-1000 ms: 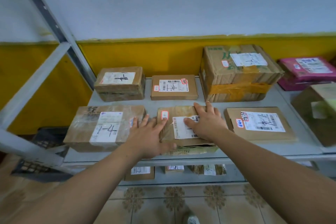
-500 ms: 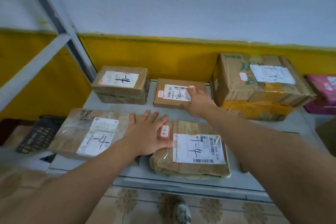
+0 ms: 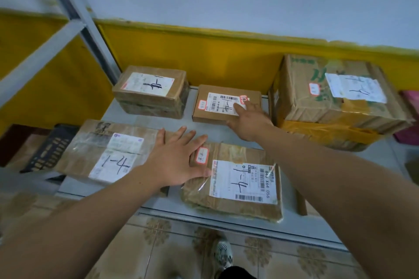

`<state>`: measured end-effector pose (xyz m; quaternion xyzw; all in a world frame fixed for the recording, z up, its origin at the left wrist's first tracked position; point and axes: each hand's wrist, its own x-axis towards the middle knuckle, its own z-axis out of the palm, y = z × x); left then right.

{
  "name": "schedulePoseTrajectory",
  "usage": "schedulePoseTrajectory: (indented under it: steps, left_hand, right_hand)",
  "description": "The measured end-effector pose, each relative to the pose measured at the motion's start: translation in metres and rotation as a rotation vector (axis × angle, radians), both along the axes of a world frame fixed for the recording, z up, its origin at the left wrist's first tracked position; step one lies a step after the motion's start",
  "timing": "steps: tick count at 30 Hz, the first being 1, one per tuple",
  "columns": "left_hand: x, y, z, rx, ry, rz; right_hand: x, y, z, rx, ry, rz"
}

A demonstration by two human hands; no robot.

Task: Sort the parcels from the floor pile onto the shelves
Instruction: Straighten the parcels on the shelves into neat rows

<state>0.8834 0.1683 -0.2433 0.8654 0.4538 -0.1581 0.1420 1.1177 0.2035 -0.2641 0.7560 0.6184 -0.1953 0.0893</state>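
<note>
Six parcels are visible on the grey shelf (image 3: 213, 131), all taped shut, so their contents cannot be seen. At the back left corner sits a brown box (image 3: 150, 92) with a white label. Just beside it, in the middle of the back edge, lies a small flat box (image 3: 217, 106). A large carton (image 3: 335, 97) bound with yellow tape stands at the back right. A pink parcel (image 3: 408, 102) shows at the far right edge.

Along the front edge, a long parcel marked "1-4" (image 3: 102, 152) overhangs the left corner. A plastic-wrapped parcel (image 3: 238, 188) lies in the middle, its near side reaching the shelf's lip.

The left hand (image 3: 179, 161) lies flat with fingers spread, bridging these two front parcels, its thumb on the wrapped one beside a small red sticker. The right hand (image 3: 249, 120) reaches to the small flat box. Its fingers are straight on the label and its thumb is at the box's near edge, gripping nothing.

Below, a black crate (image 3: 47, 149) sits left of the shelf, and a shoe (image 3: 223, 253) stands on the tiled floor (image 3: 158, 244).
</note>
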Motion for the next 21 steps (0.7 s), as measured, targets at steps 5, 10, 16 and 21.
schedulePoseTrajectory:
  steps: [5,10,16,21]
  left_hand:
    - [0.006,-0.003,0.012,0.022,-0.042,-0.032]
    - [0.037,-0.03,0.033,0.018,-0.107,-0.142]
    - [0.092,-0.086,0.038,0.035,-0.193,-0.272]
    - [0.163,-0.13,0.026,0.083,-0.119,-0.36]
  right_hand:
    - [-0.012,-0.061,0.042,0.135,0.075,-0.001]
    - [0.01,-0.146,0.063,0.208,0.128,-0.221]
    - [0.085,-0.216,0.045,0.142,0.032,-0.405]
    - [0.144,-0.246,0.013,0.068,-0.023,-0.436]
